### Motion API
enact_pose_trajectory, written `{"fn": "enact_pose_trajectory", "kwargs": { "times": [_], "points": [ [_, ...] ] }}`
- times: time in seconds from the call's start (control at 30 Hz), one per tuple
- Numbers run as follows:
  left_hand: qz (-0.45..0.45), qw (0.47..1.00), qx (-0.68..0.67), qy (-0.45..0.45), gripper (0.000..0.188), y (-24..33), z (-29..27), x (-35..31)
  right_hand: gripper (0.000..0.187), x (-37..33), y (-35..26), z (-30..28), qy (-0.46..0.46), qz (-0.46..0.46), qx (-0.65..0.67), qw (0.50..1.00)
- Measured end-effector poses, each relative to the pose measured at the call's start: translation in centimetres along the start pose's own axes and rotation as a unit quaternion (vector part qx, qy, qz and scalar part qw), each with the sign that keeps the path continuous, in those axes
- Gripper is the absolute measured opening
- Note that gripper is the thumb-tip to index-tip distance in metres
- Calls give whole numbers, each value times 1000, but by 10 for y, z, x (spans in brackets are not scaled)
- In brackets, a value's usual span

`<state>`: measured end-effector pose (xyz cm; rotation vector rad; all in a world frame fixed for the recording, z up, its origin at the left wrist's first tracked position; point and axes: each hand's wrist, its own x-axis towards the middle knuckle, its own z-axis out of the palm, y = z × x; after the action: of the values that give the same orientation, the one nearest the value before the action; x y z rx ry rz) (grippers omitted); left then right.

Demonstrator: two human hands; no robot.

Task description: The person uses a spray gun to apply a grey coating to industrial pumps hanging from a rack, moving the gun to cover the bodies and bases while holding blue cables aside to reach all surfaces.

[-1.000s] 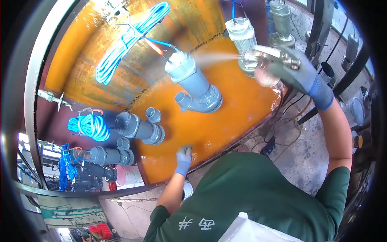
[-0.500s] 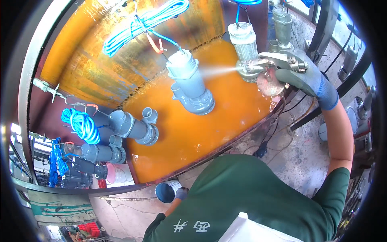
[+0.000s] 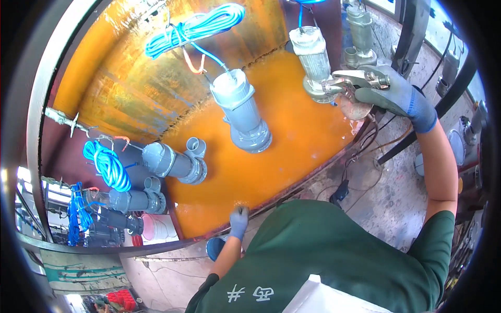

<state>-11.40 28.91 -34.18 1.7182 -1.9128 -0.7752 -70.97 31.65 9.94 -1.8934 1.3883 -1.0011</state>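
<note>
My right hand [image 3: 394,94], in a grey and blue glove, grips a metal spray gun [image 3: 360,83] with a round cup [image 3: 356,108] under it. No mist shows at its nozzle. Left of the gun, a grey-painted submersible pump [image 3: 242,112] hangs from a hook, its coiled blue cable [image 3: 198,28] above. Just beyond the nozzle hangs a paler ribbed pump [image 3: 312,62]. My left hand [image 3: 239,223], gloved and with its fingers curled in, is raised at the near rim of the orange-coated basin [image 3: 292,188]. Nothing shows in it. Below it is a blue-lined can [image 3: 214,248], partly hidden by my forearm.
More grey pumps [image 3: 175,163] with blue cable coils [image 3: 107,164] hang along the left. A pink-and-white bucket [image 3: 156,228] stands beneath them. Another pump [image 3: 360,34] hangs far right near a dark frame post [image 3: 412,39]. A hose [image 3: 370,130] trails below the gun.
The spray mist has stopped. My left hand has left the can and risen to the basin's rim. The middle pump has turned, its side outlet no longer standing out at the left.
</note>
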Motion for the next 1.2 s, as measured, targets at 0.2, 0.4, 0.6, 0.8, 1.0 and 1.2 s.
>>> {"fn": "enact_pose_trajectory", "kwargs": {
  "times": [0.2, 0.4, 0.6, 0.8, 1.0, 1.2],
  "points": [
    [423, 892, -43, 154, 24, 307, -128, 137, 43, -30, 57, 48, 46, 131, 108, 984],
    [608, 724, 29, 324, 48, 514, -209, 219, 41, -47, 55, 69, 53, 118, 139, 982],
    [525, 845, 48, 92, 42, 542, -224, 237, 42, -37, 36, 47, 115, 110, 77, 984],
    [531, 831, -100, 132, 25, 502, -219, 247, 31, -20, 31, 39, 195, 8, -87, 977],
    [430, 863, -259, 50, 23, 489, -233, 242, 33, -14, -29, 58, 50, -26, -41, 998],
    [377, 873, -306, 35, 24, 475, -250, 246, 22, -2, -40, 56, 134, -14, -127, 983]
  ]
}}
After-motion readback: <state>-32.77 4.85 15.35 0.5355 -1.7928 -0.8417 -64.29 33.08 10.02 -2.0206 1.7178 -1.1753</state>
